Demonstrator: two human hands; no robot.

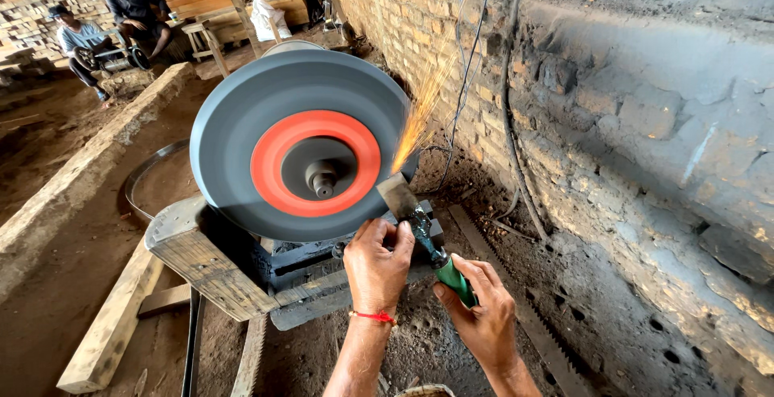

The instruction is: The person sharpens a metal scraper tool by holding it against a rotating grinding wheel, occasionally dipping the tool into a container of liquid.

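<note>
A large grey grinding wheel (pixel 242 115) with a red centre ring stands upright on a rough wooden block (pixel 201 260). A chisel with a flat metal blade (pixel 397 195) and green handle (pixel 454 278) touches the wheel's right edge, and orange sparks (pixel 423 107) fly up from the contact. My right hand (pixel 482 316) grips the green handle. My left hand (pixel 377 264), with a red thread at the wrist, presses its fingers on the chisel's shank just behind the blade.
A rough brick wall (pixel 629 123) runs close along the right, with cables (pixel 463 58) hanging on it. A long saw blade (pixel 532 316) lies on the dirt floor. Wooden beams (pixel 72 179) lie left. Two people (pixel 113 18) sit far back left.
</note>
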